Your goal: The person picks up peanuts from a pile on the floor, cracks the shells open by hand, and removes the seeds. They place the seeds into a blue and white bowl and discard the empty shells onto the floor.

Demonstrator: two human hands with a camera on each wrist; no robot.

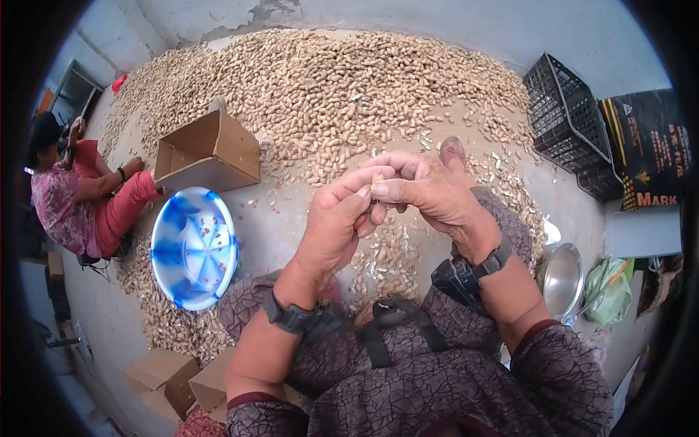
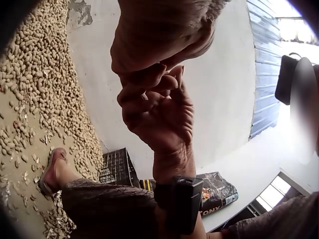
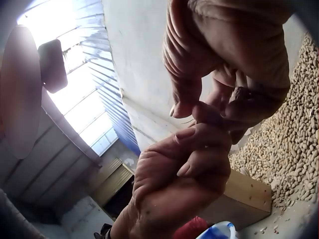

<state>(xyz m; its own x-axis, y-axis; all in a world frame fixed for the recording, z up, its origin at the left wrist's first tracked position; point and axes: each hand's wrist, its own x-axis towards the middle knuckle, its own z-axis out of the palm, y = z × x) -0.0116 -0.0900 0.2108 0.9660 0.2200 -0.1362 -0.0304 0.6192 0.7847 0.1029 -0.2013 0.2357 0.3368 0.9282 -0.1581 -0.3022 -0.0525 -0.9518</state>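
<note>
Both hands meet in the middle of the head view, above the person's lap. Between the thumb tips, a small part of a peanut [image 1: 377,178] shows, and fingers hide the rest. The left hand [image 1: 336,211] pinches it with thumb and curled fingers. From the other side the right hand [image 1: 429,191] grips it, thumb tip against the left thumb. In the right wrist view the right hand [image 3: 229,55] is above the left hand [image 3: 182,174], fingertips overlapping. Below the hands, broken peanut shells [image 1: 386,262] lie on the floor between the legs.
A large heap of peanuts [image 1: 328,95] spreads along the wall. Left stand a cardboard box [image 1: 237,153] and a blue-and-white basin [image 1: 164,251] with some kernels in it. Another person [image 1: 65,193] sits far left. Right are black crates [image 1: 557,109], a metal bowl [image 1: 564,280] and a green bag [image 1: 608,291].
</note>
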